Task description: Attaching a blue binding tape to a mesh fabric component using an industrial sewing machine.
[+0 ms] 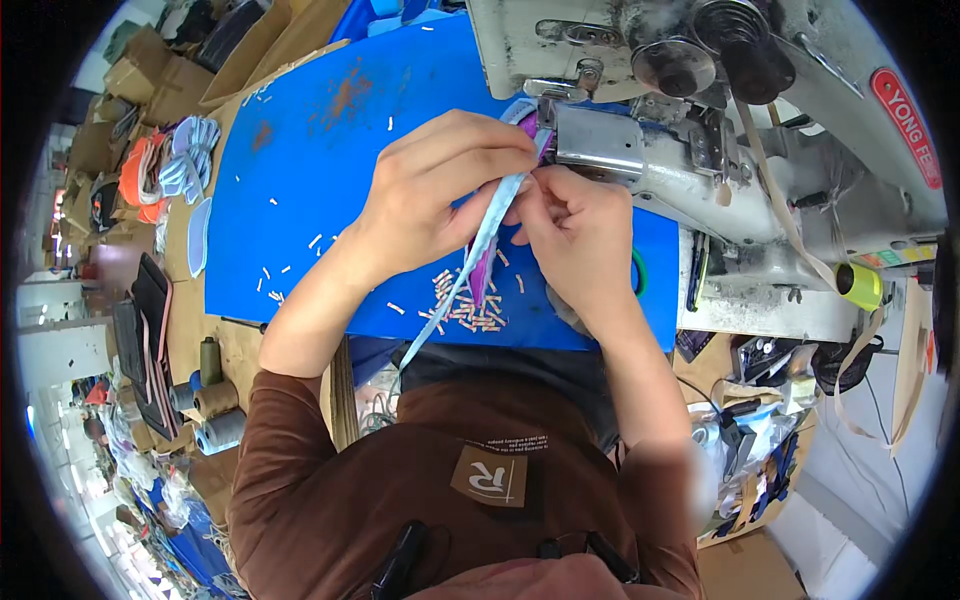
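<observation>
My left hand (440,185) grips a light blue strip (484,242) and a purple piece (478,277) at the sewing machine's metal arm (600,140), its fingers arched over them. My right hand (580,230) pinches the same pieces just below and right of the left fingers; its fingertips are partly hidden. The strip's loose end trails down past the front edge of the blue work mat (290,180). Small pale scraps (478,316) lie scattered beneath the pieces, and a green ring-shaped handle (638,268) shows beside my right wrist.
The machine (720,180) fills the upper right, with a yellow-green cylinder (858,285) and hanging tape (905,380). Folded blue and orange pieces (185,160), cardboard boxes (150,80) and thread cones (215,398) are on the left. Electrical items and bags (750,420) sit lower right.
</observation>
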Available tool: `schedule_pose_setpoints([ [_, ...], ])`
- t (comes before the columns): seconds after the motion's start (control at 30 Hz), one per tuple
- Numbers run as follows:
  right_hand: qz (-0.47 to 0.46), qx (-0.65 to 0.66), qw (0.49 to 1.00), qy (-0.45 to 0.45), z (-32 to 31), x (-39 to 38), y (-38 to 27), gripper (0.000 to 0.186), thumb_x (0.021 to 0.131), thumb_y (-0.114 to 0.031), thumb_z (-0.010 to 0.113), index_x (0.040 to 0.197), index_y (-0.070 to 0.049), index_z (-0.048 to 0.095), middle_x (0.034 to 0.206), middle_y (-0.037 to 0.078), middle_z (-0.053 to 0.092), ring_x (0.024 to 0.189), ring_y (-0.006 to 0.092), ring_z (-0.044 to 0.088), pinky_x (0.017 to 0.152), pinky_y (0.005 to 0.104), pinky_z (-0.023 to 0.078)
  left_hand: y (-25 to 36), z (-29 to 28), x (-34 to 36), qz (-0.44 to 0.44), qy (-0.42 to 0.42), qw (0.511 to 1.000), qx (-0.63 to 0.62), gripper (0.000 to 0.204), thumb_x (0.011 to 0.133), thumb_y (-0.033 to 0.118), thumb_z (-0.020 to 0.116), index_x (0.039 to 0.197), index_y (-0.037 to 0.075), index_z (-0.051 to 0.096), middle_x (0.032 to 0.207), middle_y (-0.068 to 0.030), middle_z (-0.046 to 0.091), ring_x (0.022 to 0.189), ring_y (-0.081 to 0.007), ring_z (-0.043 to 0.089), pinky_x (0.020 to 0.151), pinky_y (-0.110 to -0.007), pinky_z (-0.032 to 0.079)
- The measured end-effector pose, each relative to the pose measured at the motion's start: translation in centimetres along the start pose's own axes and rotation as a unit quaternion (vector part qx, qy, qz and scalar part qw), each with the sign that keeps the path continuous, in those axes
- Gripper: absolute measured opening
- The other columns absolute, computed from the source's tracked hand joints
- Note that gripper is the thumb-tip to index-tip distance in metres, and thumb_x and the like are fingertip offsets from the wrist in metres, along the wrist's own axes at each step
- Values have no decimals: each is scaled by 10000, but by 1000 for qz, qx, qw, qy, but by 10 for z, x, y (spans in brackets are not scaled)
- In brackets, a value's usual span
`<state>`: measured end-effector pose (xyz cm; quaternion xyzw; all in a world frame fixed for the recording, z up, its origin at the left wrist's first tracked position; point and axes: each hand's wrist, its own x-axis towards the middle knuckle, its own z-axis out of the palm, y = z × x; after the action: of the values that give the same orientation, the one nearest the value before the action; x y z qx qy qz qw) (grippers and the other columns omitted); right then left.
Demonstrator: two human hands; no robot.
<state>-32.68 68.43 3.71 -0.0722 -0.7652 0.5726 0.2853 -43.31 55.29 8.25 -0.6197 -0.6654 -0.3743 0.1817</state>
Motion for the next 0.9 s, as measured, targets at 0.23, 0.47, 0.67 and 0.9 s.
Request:
schedule_pose_setpoints([
  [0.23,41,64,997,-20,-8,2,-3,131,924,-17,635,814,38,682,626,91,676,515,113,652,480,258,495,-5,9,-3,21,6,1000,18,198,768,31,772,961,25,726,1018,-108,723,925,-271,700,780,-336,564],
  [0.47,103,73,991,-54,-18,8,-17,163,993,-45,584,932,43,707,680,30,672,563,61,625,491,204,488,6,9,-4,-8,10,999,44,242,753,17,756,990,28,710,1034,-104,711,942,-283,699,791,-354,568],
  [0.67,157,88,983,-29,-19,8,-30,191,941,-61,649,789,50,684,610,44,644,524,73,605,489,239,485,6,10,-10,-75,42,996,-34,249,780,31,764,1022,25,707,1009,-120,733,916,-298,715,762,-362,579],
  [0.9,149,58,985,-58,-20,-5,-23,92,903,-19,680,821,18,659,601,11,627,535,29,555,486,211,419,9,8,-5,-59,17,998,-14,198,760,13,774,944,40,706,1004,-97,749,937,-269,724,787,-345,582],
])
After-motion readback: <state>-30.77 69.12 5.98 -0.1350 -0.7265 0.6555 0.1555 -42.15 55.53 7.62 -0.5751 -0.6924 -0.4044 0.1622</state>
